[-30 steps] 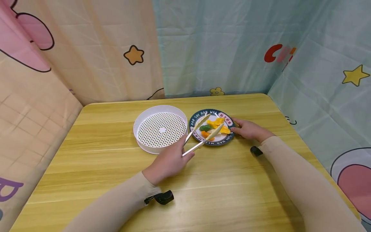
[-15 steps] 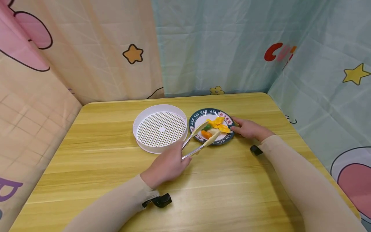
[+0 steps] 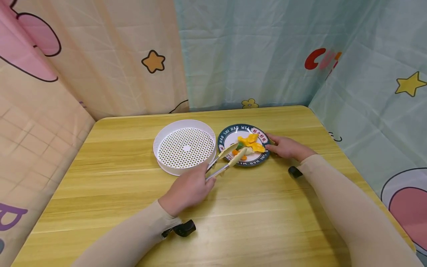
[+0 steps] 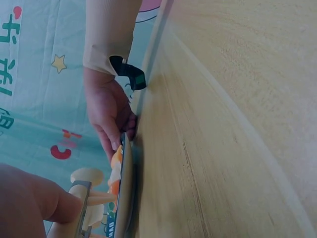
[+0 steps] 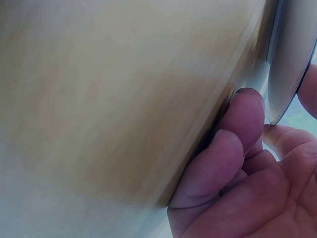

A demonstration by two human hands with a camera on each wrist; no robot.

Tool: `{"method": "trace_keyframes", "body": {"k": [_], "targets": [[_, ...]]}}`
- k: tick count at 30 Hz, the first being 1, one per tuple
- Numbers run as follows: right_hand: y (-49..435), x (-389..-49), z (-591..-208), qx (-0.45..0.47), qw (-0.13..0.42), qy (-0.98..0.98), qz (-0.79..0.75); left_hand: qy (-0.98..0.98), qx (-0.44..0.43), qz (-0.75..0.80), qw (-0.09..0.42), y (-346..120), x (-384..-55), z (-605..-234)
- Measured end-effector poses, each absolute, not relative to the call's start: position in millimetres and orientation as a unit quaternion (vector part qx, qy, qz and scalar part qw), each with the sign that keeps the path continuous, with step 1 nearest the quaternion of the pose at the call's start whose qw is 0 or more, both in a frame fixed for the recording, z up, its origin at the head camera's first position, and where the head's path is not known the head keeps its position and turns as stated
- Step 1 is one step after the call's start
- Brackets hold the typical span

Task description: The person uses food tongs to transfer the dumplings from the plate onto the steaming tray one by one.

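Observation:
My left hand grips metal tongs with cream tips, held low over the near left part of a plate. This round plate has a dark patterned rim and a white centre. On it lie yellow pieces, a green piece and an orange piece, partly hidden by the tongs. Whether the tips touch the food, I cannot tell. The right hand pinches the plate's right rim; in the right wrist view, its thumb and fingers lie on opposite sides of the plate's edge.
Just left of the plate stands a white round sieve with a perforated bottom and raised wall. Both stand on a wooden table. Printed curtains hang behind the table and at its sides. A black camera sits at the left wrist.
My left hand has drawn the tongs back toward the left and nearer to me, and their tips have come closer together over the food. The right hand and plate stay put.

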State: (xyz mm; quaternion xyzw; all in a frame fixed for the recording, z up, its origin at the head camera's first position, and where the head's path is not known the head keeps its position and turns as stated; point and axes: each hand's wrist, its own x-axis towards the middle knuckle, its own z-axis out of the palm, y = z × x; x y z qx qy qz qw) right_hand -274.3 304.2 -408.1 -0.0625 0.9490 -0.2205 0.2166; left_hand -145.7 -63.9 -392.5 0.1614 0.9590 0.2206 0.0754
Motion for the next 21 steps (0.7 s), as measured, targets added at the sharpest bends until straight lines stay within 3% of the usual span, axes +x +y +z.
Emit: {"method": "trace_keyframes", "body": {"k": [14, 21], "targets": [[305.1, -275.8, -409.2, -0.063, 0.219, 0.947, -0.227, 0.963, 0.163, 0.194, 0.088, -62.7, -150.9, -389.6], [305.9, -276.0, -409.9, -0.065, 0.217, 0.948, -0.226, 0.964, 0.153, 0.178, 0.127, -60.0, -157.7, -379.7]]}}
